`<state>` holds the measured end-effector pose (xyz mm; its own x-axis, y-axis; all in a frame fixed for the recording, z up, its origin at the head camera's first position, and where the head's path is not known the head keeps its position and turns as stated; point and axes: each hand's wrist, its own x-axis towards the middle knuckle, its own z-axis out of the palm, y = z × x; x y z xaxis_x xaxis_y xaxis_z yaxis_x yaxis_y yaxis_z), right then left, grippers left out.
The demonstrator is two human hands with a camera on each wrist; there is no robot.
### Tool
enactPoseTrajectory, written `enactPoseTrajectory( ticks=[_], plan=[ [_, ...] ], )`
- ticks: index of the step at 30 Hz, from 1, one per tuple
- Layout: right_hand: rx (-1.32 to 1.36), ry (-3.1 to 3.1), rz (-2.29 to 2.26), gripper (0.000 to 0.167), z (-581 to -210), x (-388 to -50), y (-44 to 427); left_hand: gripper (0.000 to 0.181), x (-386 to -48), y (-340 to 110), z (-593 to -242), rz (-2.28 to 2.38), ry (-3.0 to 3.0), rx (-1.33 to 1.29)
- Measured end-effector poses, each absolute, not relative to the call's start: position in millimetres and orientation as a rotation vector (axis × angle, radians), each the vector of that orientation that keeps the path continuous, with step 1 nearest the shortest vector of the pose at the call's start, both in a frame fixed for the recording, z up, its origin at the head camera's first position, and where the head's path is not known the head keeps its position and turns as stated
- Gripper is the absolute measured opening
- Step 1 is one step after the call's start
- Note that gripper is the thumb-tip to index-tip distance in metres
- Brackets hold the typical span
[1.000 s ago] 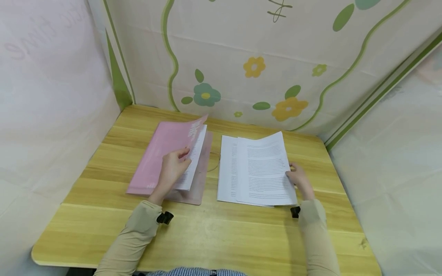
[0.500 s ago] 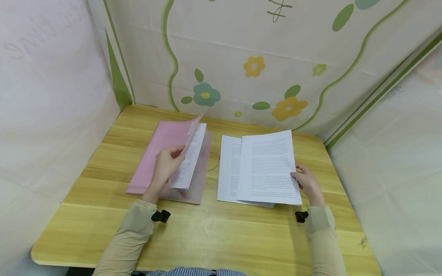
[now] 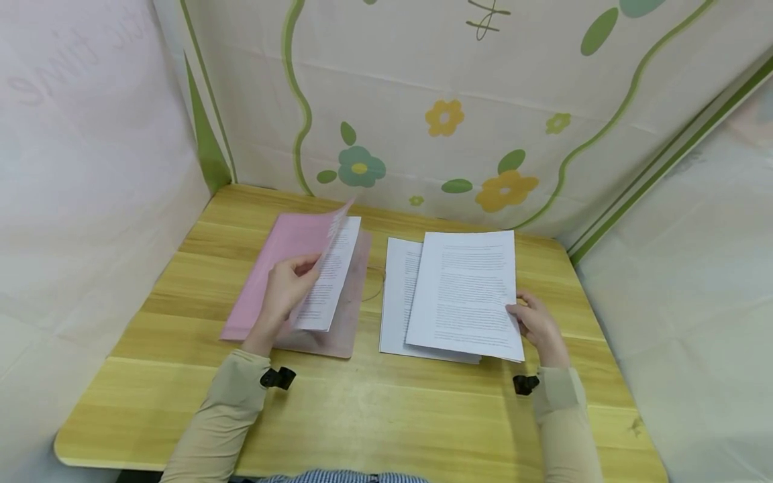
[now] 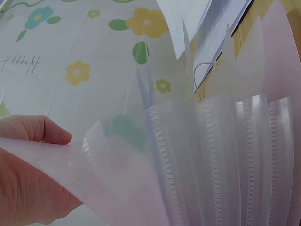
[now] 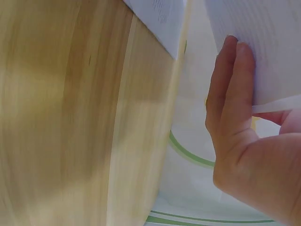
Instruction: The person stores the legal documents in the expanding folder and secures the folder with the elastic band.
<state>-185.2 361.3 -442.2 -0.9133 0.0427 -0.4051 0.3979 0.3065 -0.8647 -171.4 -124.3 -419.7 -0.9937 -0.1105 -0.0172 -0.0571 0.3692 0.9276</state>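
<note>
Pinches the sheets (image 3: 468, 295), right of centre, lengthwise up-frame, by their right edge with right hand (image 3: 539, 327); leftward of them, grips pink folder cover (image 3: 290, 241) with left hand (image 3: 285, 290).

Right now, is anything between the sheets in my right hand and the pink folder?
Yes, but nothing bulky visible: the lower papers poke out left of the held sheets, then a thin cord beside the folder.
</note>
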Motion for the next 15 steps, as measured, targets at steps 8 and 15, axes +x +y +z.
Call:
enactPoseTrajectory(
  ticks=[8,15],
  plan=[
    [0.369,2.134,-1.792,0.047,-445.3,-182.7,350.2,0.038,-173.5,-127.5,-421.0,-1.78,-2.541,0.157],
    [0.357,2.093,-1.839,0.049,-448.5,-185.0,332.4,0.039,-173.5,-130.3,-420.1,-1.833,-2.521,0.194]
  ],
)
